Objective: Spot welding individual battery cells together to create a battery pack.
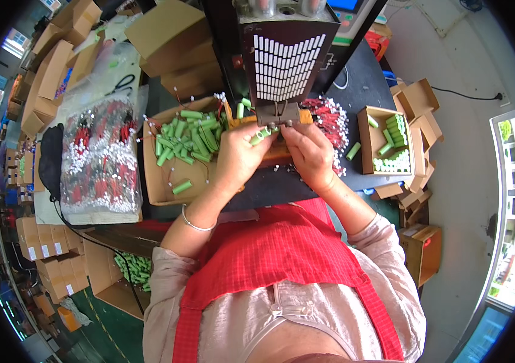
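My left hand is closed on a green battery cell whose pale end shows between the fingers. It holds the cell just below the metal head of a dark bench machine. My right hand comes in from the other side with thumb and fingers pinched. Whatever lies in that pinch, under the machine's head, is too small and covered to name. Left of my hands, a cardboard box holds many green cells, some with thin wires. Red and black wire leads with white connectors lie behind my right hand.
A smaller carton with upright and lying green cells stands to the right, with a loose cell beside it. Bagged wire leads and black scissors lie on the left table. Another box of green cells sits lower left.
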Demonstrator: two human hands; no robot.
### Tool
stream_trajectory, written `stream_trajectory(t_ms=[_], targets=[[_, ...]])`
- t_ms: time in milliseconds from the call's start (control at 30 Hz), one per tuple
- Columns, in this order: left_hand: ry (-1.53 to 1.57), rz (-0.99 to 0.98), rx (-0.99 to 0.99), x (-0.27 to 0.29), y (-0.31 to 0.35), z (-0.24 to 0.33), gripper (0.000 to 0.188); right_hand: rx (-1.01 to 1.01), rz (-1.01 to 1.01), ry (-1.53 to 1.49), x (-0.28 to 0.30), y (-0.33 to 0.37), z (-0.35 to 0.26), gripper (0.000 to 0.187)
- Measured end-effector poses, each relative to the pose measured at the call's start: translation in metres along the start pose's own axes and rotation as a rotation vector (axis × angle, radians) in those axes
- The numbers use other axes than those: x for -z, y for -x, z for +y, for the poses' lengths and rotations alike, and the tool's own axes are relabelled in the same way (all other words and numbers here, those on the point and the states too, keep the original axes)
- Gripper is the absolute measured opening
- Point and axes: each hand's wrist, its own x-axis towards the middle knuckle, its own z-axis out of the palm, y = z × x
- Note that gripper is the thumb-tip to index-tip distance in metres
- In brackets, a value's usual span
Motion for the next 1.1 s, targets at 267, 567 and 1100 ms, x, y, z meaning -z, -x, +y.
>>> stream_trajectory(t_ms=[267, 567, 1100], targets=[[0.074, -0.070, 0.054, 0.008, -0.001, 0.003, 0.018, -0.017, -0.007, 0.020, 0.006, -0.002, -0.007, 0.028], [-0.219, 0.235, 0.082, 0.094, 0.018, -0.041, 0.027, -0.549, -0.358, 0.224, 0.089, 0.026, 0.072, 0.009], [0.273, -0.147, 0.324, 0.058, 0.020, 0.004, 0.033, -0.628, -0.175, 0.225, 0.112, 0.007, 0.046, 0.011]])
